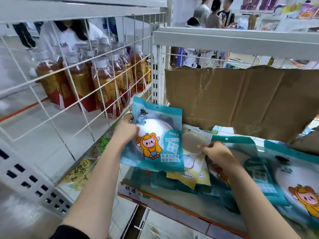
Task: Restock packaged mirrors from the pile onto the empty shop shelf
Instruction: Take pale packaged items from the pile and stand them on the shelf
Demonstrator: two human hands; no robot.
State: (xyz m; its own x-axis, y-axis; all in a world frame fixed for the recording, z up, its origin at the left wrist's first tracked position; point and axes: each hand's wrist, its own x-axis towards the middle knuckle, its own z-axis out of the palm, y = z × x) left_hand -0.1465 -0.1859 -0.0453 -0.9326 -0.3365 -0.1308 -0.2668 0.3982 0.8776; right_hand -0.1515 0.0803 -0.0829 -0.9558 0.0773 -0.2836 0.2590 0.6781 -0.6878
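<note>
1. A white metal shelf with an orange strip along its front edge carries a loose pile of packaged mirrors, lying flat and overlapping.
2. Teal packs printed with a cartoon figure make up most of the pile. A yellow pack lies among them near the middle, partly covered.
3. A torn sheet of brown cardboard rises at the back behind the pile; whether its ragged lower edge rests on the shelf cannot be told.
4. Left of a white wire grid, the neighbouring shelf bears rows of upright, white-capped bottles of amber drink.
5. A lower shelf holds small yellow and green packs, too blurred to identify.
</note>
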